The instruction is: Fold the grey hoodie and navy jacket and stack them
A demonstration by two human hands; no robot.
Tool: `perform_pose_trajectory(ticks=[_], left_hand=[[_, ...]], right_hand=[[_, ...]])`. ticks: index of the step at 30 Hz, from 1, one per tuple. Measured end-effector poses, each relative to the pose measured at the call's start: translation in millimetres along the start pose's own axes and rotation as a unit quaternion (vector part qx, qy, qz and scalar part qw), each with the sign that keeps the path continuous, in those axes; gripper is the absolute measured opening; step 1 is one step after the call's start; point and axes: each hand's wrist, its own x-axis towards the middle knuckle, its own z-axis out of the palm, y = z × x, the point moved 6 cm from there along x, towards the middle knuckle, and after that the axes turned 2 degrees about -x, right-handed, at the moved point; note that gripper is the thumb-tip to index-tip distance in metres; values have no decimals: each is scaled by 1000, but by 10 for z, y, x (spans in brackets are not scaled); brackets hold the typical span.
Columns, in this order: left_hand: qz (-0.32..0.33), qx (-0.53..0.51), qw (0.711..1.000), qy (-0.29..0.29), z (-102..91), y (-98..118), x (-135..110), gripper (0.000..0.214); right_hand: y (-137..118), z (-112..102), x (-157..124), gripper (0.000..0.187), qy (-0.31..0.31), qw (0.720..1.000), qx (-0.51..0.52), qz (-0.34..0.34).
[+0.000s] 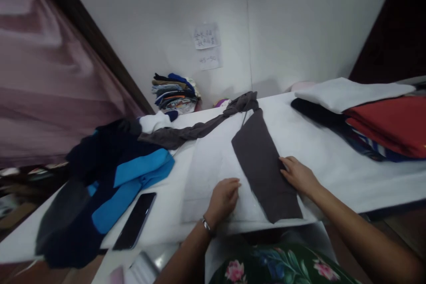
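Observation:
A dark grey folded piece of cloth (262, 164) lies slanted on a white sheet (213, 177). My right hand (297, 175) rests with its fingers on the cloth's right edge, holding nothing I can see. My left hand (222, 199) sits on the white sheet just left of the cloth, its fingers loosely together, and wears a metal bracelet (207, 225). A twisted grey fabric strip (196, 131) runs from the cloth's top end toward the left. A black smartphone (135, 221) lies face up left of my left hand.
A navy and bright blue garment (109, 186) lies at the table's left end. Folded red (386, 124) and white (349, 93) cloths are piled on the right. Several folded clothes (175, 93) stand against the wall below a paper note (206, 35). A mauve curtain (49, 75) hangs left.

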Motion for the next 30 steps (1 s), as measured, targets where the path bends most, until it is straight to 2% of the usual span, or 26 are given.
perform_pose_trajectory(ticks=[3, 5, 8, 10, 12, 16, 21, 26, 30], left_hand=[[-105, 25, 992, 64, -431, -457, 125, 23], [-180, 18, 978, 106, -738, -774, 199, 23], [-299, -26, 940, 165, -1116, -1252, 264, 22], [-355, -54, 913, 193, -1270, -1533, 300, 20], [-382, -68, 896, 214, -1364, -1754, 354, 21], [-420, -80, 872, 238, -1424, -2054, 453, 23], [-449, -59, 864, 221, -1305, -2228, 479, 24], [-439, 11, 883, 167, -1093, -2206, 435, 22], [-415, 77, 898, 127, -1028, -2091, 439, 29]], right_hand=[[-193, -82, -4, 41, 40, 995, 14, -90], [-336, -69, -36, 42, 41, 988, 55, -137], [-513, 104, -126, 48, -7, 981, 64, -183], [-583, 294, -203, 52, -58, 976, 26, -208], [-591, 474, -266, 53, -99, 970, -17, -220], [-515, 644, -305, 53, -114, 966, -57, -226], [-483, 627, -296, 53, -110, 964, -64, -235], [-538, 579, -303, 52, -117, 966, -50, -225], [-533, 497, -295, 49, -130, 969, -12, -208]])
